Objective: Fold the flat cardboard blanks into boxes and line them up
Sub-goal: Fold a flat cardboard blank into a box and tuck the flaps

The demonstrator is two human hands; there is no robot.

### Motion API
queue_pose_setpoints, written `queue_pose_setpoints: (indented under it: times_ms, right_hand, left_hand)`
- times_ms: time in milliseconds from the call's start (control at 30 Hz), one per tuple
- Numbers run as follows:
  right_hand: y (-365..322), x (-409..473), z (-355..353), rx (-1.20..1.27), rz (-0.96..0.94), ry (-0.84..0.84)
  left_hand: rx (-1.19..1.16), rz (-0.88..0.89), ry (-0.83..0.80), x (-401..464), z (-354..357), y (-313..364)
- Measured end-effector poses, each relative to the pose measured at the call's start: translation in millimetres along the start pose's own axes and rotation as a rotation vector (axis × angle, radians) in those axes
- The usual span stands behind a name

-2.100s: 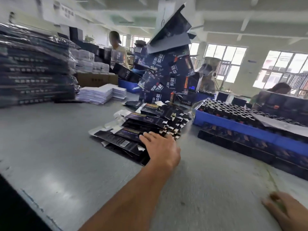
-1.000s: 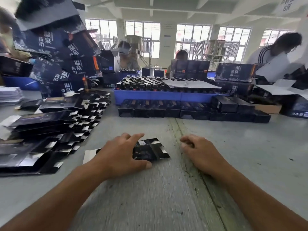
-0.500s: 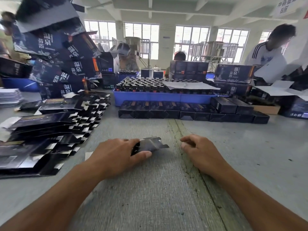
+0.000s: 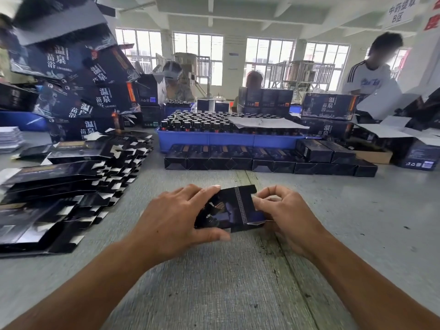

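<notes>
While held just above grey counter [image 4: 214, 294] at centre, dark cardboard blank [image 4: 234, 208] sits partly opened between both hands. Left hand [image 4: 176, 220]: fingers curled over top edge, thumb under near edge, clamped on blank's left half. Right hand [image 4: 283, 215]: fingers bent, pinching flap at blank's right end. Heap of flat blanks [image 4: 71, 186] lies left. Row of folded boxes [image 4: 269, 160] lines far side, in front of blue tray [image 4: 226, 139] of bottles.

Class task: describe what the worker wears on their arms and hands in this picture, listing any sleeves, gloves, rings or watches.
Both forearms are bare, with no sleeves in view. The left hand and right hand wear no gloves, and no ring, watch or wristband shows on either.
</notes>
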State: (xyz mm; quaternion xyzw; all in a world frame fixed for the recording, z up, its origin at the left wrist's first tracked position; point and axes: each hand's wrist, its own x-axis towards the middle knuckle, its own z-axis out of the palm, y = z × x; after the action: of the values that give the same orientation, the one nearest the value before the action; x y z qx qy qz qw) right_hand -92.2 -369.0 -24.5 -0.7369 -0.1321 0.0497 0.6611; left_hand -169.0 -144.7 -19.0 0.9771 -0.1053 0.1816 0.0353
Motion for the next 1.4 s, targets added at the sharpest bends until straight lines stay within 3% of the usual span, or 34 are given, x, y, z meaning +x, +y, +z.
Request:
queue_pose_setpoints:
  times_ms: [267, 533, 900, 1200, 1400]
  right_hand:
    - [-6, -4, -4, 0.025, -0.039, -0.228]
    - [-10, -8, -2, -0.069, -0.136, -0.253]
    - [-12, -16, 13, -0.314, -0.370, -0.049]
    - [-11, -21, 19, -0.265, -0.403, 0.051]
    - [-10, -24, 22, -0.395, -0.505, 0.079]
  left_hand:
    - [-0.062, 0.077, 0.088, -3, 2, -4]
    - [-0.214, 0.094, 0.151, -3, -1, -2]
    - [0.037, 0.176, 0.176, -3, -7, 6]
    - [-0.004, 0.146, 0.197, -4, -7, 10]
    - [-0.063, 0.157, 0.253, -4, -4, 9]
